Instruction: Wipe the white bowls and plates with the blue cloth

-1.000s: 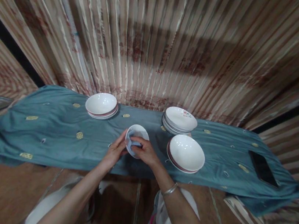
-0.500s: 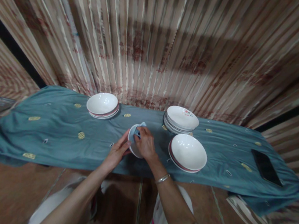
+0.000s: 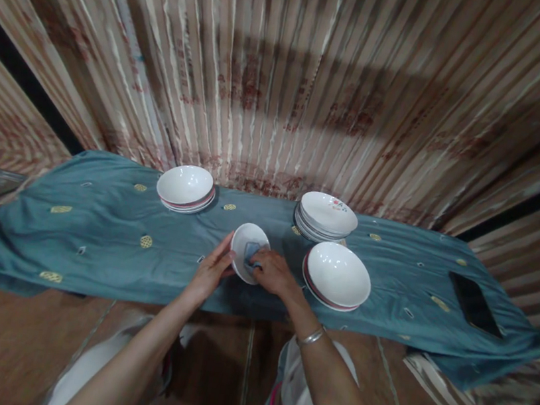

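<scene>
Head view shows a big striped curtain hanging in folds, with brown and cream lines and dark red marks. Below it is a brown tiled floor. Over a long table lies a blue-green tablecloth with little yellow shapes on it, and it looks wrinkled at both ends.

Three piles of dishes sit on the tablecloth. The pile of big bowls is near the person, to the right, and its top bowl is white and shiny. Just behind it is a pile of plates, and the top one has small flowers near its edge. Far to the left, near the curtain, is another pile of bowls. A black phone lies flat by itself at the right end.

The small white bowl is in the middle, between the person's hands, a bit tipped. I can't tell if its bottom touches the tablecloth. The left hand holds its left side, thumb by the rim and fingers around the outside. The right hand reaches inside, fingers bunched together, pinching a blue rag against the bowl. A thin silver bracelet circles the right wrist.
</scene>
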The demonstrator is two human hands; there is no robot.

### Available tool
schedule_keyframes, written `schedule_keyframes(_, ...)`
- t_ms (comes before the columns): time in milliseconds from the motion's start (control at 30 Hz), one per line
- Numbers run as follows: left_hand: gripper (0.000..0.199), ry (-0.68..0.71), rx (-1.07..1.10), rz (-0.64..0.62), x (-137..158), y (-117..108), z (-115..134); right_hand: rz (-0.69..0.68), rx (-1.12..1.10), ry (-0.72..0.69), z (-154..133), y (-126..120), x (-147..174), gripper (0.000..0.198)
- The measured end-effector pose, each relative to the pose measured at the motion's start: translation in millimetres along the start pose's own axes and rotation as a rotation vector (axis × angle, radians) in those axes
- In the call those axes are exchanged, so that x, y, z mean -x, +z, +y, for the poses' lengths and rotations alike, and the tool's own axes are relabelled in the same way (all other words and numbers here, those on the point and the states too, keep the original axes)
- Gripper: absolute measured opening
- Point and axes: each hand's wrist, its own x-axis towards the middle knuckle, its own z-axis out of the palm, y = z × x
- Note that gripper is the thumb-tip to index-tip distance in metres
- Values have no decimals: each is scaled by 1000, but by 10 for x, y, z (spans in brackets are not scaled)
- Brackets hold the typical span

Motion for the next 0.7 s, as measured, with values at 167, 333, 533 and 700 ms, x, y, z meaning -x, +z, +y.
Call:
schedule_keyframes(167,80,-3,-23,1,-5,-4,13,-115,-399,-44,37,-29,29,28)
schedule_keyframes(333,78,-13,-8,3,-18,-9,-7,-108,-930,28,-2,74,6,27)
schedule_keyframes(533,78,-8,17,-6,-12,-15,-8,365,-1119,67,-49,20,-102,34)
schedule_keyframes(700,78,-11,18,-11,-1,-7,1,585,-610,-140,-190,-44,-111,44)
